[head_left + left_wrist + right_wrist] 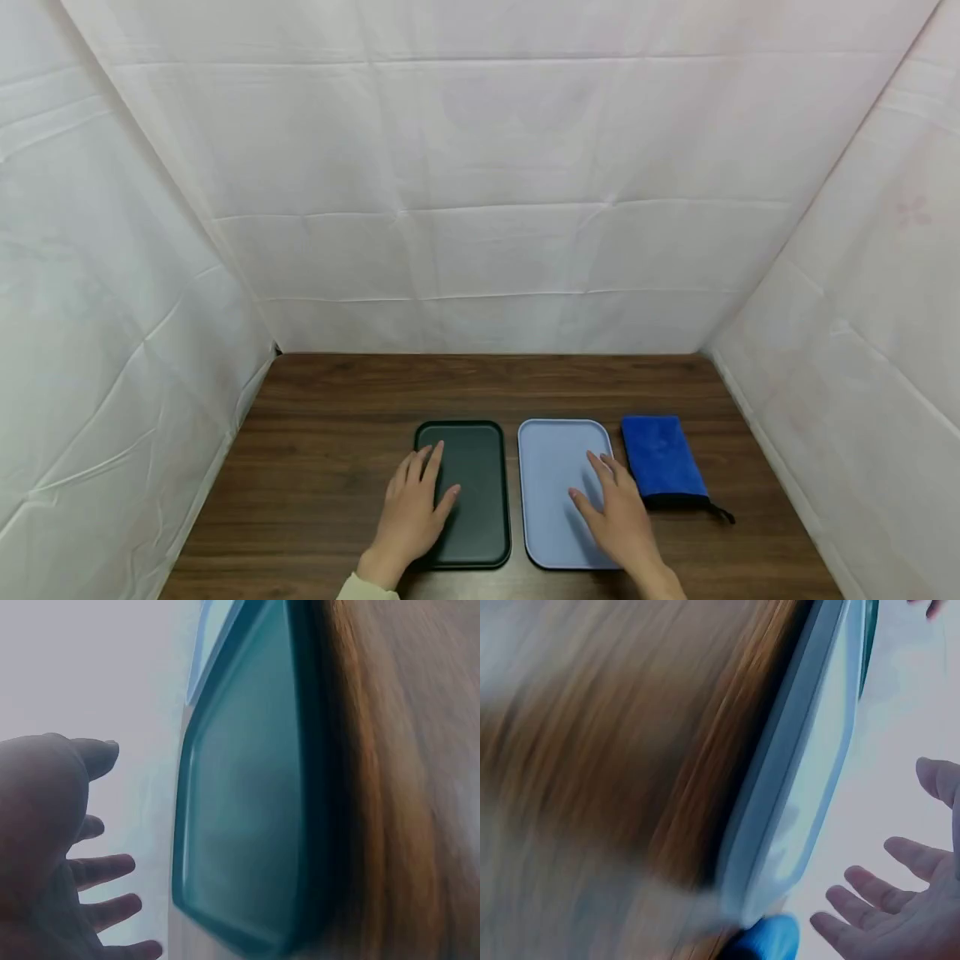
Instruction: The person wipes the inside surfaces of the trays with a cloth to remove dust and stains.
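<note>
Two shallow rectangular trays lie side by side on the wooden table. My left hand is over the left edge of the dark green tray, fingers spread and holding nothing. Over the right side of the light blue tray is my right hand, its fingers apart and likewise holding nothing. In the left wrist view the left hand hovers above the level of the green tray. The right wrist view has the right hand raised over the blue tray with loosely bent fingers.
To the right of the blue tray lies a blue cloth pouch with a black band and a cord. White fabric sheets hang behind and on both sides of the brown wooden table.
</note>
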Action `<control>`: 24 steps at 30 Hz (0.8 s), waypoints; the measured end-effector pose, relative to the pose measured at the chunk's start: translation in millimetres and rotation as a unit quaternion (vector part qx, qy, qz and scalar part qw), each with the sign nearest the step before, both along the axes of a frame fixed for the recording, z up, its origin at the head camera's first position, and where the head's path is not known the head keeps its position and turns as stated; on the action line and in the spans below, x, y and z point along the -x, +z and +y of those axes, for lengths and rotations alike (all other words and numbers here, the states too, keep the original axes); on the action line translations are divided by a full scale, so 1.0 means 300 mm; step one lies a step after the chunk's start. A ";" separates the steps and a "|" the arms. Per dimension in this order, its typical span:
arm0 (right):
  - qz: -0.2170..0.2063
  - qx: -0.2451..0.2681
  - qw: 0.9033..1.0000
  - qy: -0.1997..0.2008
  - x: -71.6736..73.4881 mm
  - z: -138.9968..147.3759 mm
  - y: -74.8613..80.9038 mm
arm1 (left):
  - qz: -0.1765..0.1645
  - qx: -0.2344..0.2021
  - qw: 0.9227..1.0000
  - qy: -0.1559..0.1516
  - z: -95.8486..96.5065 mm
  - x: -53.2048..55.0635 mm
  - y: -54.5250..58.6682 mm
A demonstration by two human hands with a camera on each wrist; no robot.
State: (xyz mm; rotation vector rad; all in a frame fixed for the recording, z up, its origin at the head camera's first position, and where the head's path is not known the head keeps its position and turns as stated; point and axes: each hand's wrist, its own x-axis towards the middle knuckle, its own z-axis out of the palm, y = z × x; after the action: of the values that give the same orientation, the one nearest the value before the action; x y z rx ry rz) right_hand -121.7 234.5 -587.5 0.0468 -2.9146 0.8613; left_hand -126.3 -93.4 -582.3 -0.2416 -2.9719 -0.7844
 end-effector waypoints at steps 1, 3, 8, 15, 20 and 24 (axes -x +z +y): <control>-0.001 0.005 1.000 -0.007 0.002 0.017 0.002 | -0.002 -0.003 1.000 0.005 -0.008 -0.002 -0.001; -0.003 0.015 1.000 -0.023 0.008 0.053 0.007 | -0.007 -0.007 1.000 0.014 -0.026 -0.006 -0.007; -0.019 0.028 0.997 -0.063 0.026 0.155 0.023 | -0.019 -0.022 0.999 0.037 -0.069 -0.014 -0.026; -0.044 0.025 0.993 -0.105 0.061 0.300 0.044 | -0.048 -0.059 0.995 0.068 -0.120 -0.012 -0.033; -0.076 0.009 0.989 -0.129 0.087 0.381 0.043 | -0.068 -0.079 0.992 0.071 -0.139 -0.011 -0.039; -0.111 -0.005 0.984 -0.138 0.110 0.438 0.030 | -0.074 -0.090 0.990 0.075 -0.150 -0.008 -0.057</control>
State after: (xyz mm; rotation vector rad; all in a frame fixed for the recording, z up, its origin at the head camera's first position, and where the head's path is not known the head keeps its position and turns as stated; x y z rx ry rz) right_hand -154.8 365.9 -578.7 -0.4690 -3.0223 0.8532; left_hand -124.0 -138.2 -599.4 0.0516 -2.9807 -1.0866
